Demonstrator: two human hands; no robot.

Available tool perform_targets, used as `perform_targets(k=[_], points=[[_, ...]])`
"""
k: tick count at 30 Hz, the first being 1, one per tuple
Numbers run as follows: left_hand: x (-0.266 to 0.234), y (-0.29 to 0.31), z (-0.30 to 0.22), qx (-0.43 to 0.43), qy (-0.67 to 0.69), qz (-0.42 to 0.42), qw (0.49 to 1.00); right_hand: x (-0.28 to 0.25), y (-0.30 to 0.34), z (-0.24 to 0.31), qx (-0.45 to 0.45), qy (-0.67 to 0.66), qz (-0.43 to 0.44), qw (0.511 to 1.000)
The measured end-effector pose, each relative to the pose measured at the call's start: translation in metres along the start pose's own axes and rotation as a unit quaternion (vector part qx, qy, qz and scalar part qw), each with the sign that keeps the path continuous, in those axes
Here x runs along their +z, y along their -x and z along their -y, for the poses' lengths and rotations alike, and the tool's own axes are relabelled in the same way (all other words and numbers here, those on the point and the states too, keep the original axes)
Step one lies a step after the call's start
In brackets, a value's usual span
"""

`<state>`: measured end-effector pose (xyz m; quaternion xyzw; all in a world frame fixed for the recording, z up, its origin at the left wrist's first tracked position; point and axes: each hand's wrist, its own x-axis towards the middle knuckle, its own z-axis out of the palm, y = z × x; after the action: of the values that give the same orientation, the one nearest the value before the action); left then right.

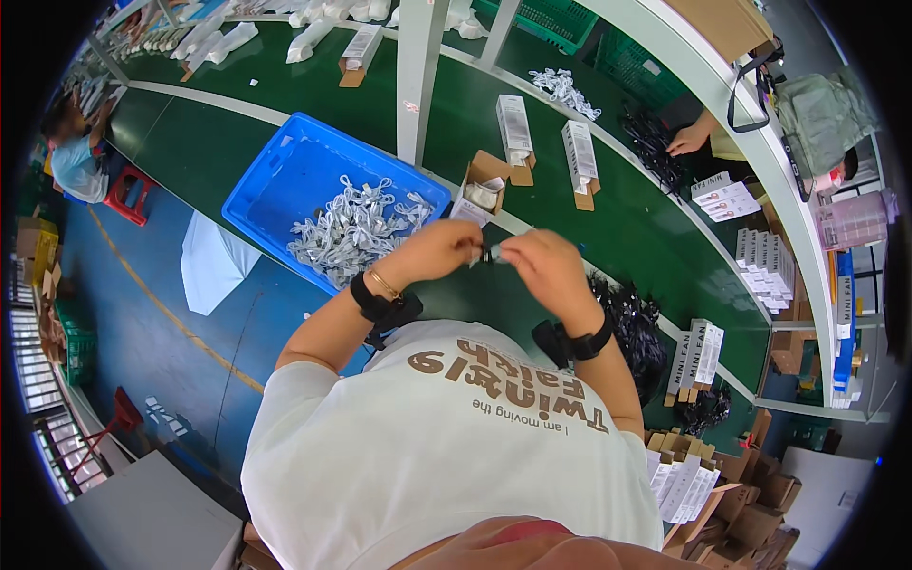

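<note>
Over the green tabletop, my left hand (446,251) and my right hand (545,270) are drawn close together, fingers pinched. Between the fingertips shows a small black and pale piece (488,255), too small to name. Left of my hands, a blue plastic bin (302,163) holds a pile of coiled white cables (356,228). Just beyond my hands stands an open small carton (471,211) with a white wrapped item (485,194) in it. To the right of my right hand lies a heap of glossy black straps or cords (625,332).
White cartons (514,128) lie open across the conveyor, near an upright white post (418,85). Another person's hand (688,140) reaches into black cords (650,142) at far right. More boxes (696,356) stand right. At far left sits a person (78,161) by a red stool (128,195).
</note>
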<state>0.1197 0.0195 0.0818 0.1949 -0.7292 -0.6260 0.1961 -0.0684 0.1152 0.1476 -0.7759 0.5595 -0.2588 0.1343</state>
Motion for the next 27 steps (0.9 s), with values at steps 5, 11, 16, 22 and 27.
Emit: perform_targets(k=[5,11,16,22,27], points=[[-0.012,-0.001,0.007,-0.009,0.351,0.120,0.929,0.035,-0.021,-0.033,0.067,-0.371,-0.042,0.925],[-0.005,-0.017,0.024,0.073,0.128,-0.199,0.969,0.077,-0.038,-0.013,0.208,-0.570,-0.139,0.782],[-0.004,-0.027,0.042,0.153,-0.229,-0.329,0.903,0.066,-0.057,-0.044,0.143,-0.273,-0.098,0.946],[-0.015,-0.058,0.090,0.133,-0.189,-0.306,0.924,0.059,-0.050,-0.053,0.076,0.172,0.076,0.979],[-0.013,-0.079,0.109,0.125,-0.148,-0.147,0.970,0.071,-0.035,-0.072,0.080,0.143,0.016,0.986]])
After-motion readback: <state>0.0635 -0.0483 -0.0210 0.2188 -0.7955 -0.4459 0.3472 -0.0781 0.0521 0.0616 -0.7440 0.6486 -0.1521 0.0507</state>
